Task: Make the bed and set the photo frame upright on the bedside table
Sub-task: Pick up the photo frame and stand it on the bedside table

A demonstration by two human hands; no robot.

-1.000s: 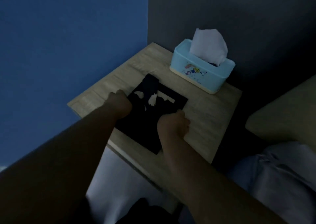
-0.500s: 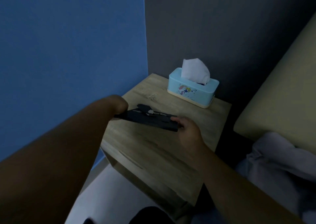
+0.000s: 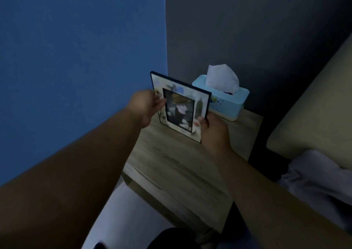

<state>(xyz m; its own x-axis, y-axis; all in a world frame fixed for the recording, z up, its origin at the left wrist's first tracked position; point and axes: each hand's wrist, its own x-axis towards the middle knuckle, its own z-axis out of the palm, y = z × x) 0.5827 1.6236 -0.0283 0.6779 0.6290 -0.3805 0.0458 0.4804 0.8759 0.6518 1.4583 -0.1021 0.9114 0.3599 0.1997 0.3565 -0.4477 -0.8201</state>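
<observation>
The photo frame [image 3: 180, 108], dark-edged with a pale patterned border and a dark picture, stands nearly upright above the back of the wooden bedside table [image 3: 177, 168], its picture side facing me. My left hand [image 3: 145, 109] grips its left edge. My right hand [image 3: 213, 129] grips its lower right corner. I cannot tell whether its bottom edge touches the tabletop. At the right, a beige headboard [image 3: 316, 104] and rumpled grey bedding [image 3: 316, 182] show part of the bed.
A light blue tissue box [image 3: 228, 100] with a white tissue sticking up stands at the table's back right, just behind the frame. A blue wall [image 3: 76, 58] is to the left and a dark grey wall behind. White floor shows below the table.
The frame lay face down on the table, then both hands lifted it and turned it up until its picture side faces me. The view has pulled back.
</observation>
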